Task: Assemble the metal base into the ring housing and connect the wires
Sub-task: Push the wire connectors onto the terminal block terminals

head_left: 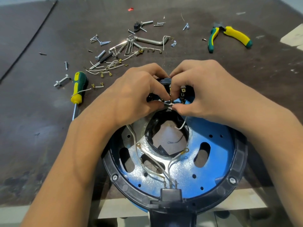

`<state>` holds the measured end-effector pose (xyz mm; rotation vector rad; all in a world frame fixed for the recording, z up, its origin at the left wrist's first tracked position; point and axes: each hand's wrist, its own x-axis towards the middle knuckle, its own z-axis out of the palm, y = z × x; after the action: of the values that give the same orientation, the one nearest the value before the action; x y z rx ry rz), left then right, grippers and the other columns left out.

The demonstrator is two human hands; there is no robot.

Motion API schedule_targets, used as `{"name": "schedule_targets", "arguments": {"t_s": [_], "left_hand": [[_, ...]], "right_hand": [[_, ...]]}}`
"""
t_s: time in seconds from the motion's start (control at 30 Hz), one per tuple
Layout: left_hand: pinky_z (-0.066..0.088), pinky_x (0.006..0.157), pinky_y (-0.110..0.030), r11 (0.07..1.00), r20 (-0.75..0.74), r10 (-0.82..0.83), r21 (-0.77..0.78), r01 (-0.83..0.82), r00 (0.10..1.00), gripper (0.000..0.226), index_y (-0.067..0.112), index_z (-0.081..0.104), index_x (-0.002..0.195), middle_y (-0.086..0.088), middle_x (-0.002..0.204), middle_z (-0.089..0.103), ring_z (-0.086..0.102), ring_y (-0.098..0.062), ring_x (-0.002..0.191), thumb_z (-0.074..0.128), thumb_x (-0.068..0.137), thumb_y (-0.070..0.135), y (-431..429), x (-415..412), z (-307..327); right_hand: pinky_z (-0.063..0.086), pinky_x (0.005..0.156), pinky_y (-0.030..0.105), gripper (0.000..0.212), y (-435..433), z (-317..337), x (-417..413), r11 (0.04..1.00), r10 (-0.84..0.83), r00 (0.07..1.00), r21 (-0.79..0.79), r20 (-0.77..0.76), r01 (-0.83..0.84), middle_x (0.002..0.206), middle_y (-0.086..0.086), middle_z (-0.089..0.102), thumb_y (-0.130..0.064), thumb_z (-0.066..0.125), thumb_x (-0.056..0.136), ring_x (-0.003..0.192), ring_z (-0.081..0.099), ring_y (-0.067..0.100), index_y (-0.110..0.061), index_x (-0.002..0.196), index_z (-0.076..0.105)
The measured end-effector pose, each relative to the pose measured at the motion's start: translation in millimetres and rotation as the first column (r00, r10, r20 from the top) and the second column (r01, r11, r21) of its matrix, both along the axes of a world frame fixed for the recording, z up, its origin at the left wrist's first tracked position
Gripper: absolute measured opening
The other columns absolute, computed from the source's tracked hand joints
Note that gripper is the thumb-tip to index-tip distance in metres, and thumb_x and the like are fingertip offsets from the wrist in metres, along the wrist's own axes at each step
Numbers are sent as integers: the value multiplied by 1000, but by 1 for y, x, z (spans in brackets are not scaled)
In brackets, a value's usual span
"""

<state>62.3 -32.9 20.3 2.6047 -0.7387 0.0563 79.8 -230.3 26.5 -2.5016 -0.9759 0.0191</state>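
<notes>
Spanning the whole view, the dark worktop carries the black ring housing at six o'clock, close to the near edge. The blue-tinted metal base sits inside the ring, its slots and large centre hole showing. Both hands meet at the housing's twelve o'clock rim: the left hand has curled fingers pinching a thin white wire, and the right hand pinches the same wire from the other side, beside small upright terminals. More white wires with ring lugs lie across the base, running to a black connector block at the ring's six o'clock. Yellow-green pliers lie at one o'clock, a matching screwdriver at nine o'clock, and hex keys, loose screws and spare terminal leads at eleven o'clock.
</notes>
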Motion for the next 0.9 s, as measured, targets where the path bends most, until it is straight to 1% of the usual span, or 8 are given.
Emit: {"name": "schedule_targets", "arguments": {"t_s": [0.07, 0.13, 0.27, 0.5, 0.6, 0.7, 0.8, 0.9], "left_hand": [[51, 88, -46, 1000, -4, -7, 12, 7, 1000, 23, 33, 79, 100, -1, 125, 58, 62, -22, 106, 81, 79, 23, 0, 1, 1], [52, 88, -47, 1000, -5, -4, 14, 4, 1000, 24, 34, 78, 101, -2, 125, 58, 62, -22, 107, 80, 80, 23, 1, 0, 1], [52, 87, -48, 1000, -12, -14, 14, 14, 1000, 27, 37, 77, 103, -2, 123, 57, 61, -23, 106, 80, 80, 23, 0, 0, 1], [52, 84, -49, 1000, -28, -5, 20, 5, 1000, 28, 40, 77, 101, 0, 123, 56, 61, -22, 106, 79, 80, 22, 1, 0, 1], [51, 84, -49, 1000, -35, 0, 22, 0, 999, 25, 39, 77, 100, 0, 123, 56, 61, -22, 106, 79, 80, 23, 0, 0, 0], [51, 85, -49, 1000, -34, 8, 20, -7, 999, 25, 38, 77, 100, 1, 124, 56, 60, -21, 107, 78, 80, 22, 1, 0, 1], [51, 86, -48, 1000, -23, 17, 16, -17, 1000, 26, 37, 78, 100, 0, 124, 57, 61, -22, 106, 78, 80, 20, 0, 0, 1], [51, 87, -46, 1000, -19, 26, 13, -26, 999, 26, 34, 78, 101, 0, 125, 58, 62, -21, 105, 79, 80, 20, -1, -1, 1]], "right_hand": [[53, 85, 38, 8, 0, -1, -1, 1000, 9, 1000, -6, -5, -9, 117, -1, 61, -24, 82, 77, 101, 58, 15, -28, 77, 74], [53, 87, 42, 5, 0, -3, 0, 999, 20, 1000, -28, -8, -20, 121, 0, 60, -23, 80, 78, 107, 59, 18, -28, 77, 77], [53, 86, 43, 7, 1, -2, -1, 999, 22, 999, -46, -32, -23, 123, 0, 58, -23, 78, 79, 107, 59, 19, -29, 76, 77], [51, 89, 46, 10, 3, -1, -1, 998, 17, 996, -57, -84, -21, 126, -1, 54, -27, 74, 80, 112, 56, 20, -34, 73, 73], [51, 89, 46, 9, 2, -1, -1, 999, 18, 995, -43, -93, -22, 127, -1, 54, -29, 71, 81, 112, 56, 21, -36, 74, 71], [52, 87, 44, 8, 2, -2, -1, 1000, 9, 997, -29, -70, -11, 126, -2, 56, -29, 71, 81, 109, 56, 17, -34, 75, 71], [52, 84, 39, 5, 1, -2, 0, 1000, -2, 1000, 3, -22, 2, 117, -1, 63, -25, 74, 78, 99, 58, 14, -28, 74, 74], [54, 80, 38, 8, 1, 0, 0, 1000, -19, 1000, 6, -10, 19, 110, -1, 66, -26, 77, 76, 91, 61, 16, -27, 70, 72]]}}
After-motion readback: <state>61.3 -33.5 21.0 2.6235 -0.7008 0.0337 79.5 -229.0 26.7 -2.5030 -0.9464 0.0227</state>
